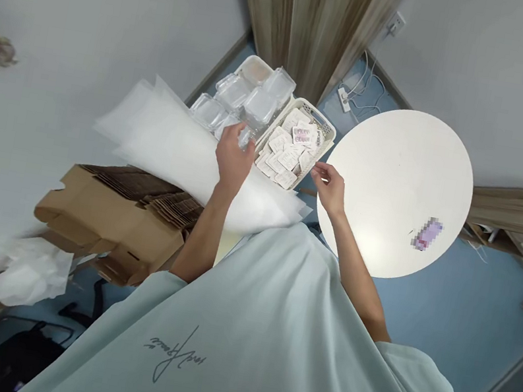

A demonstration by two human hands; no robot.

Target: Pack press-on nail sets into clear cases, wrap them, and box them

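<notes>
Two bare hands at a pale basket (pixel 326 122) of small printed cards (pixel 289 156), seen from above. The basket stands ahead of the person, between the clear plastic boxes (pixel 260 105) and a round white desk (pixel 395 178). The left hand (pixel 235 155), thumb and fingers parted, lies at the near edge of the boxes and partly hides them; contact cannot be told. The right hand (pixel 328 182) has its thumb and fingertips drawn close together at the basket's right side; whether they pinch anything cannot be told. A stack of white translucent sheets (pixel 189 150) lies between the person and the boxes, the left forearm passing over it. The right forearm crosses the edge of the desk, on which lies a blurred purple item (pixel 428 234). Left of the person: folded brown cardboard (pixel 113 211) and crumpled white wrapping (pixel 35 272). Beyond the basket: a wooden cabinet (pixel 316 18), with a power strip (pixel 344 99) and its cables on the blue floor (pixel 490 294) beside it.
</notes>
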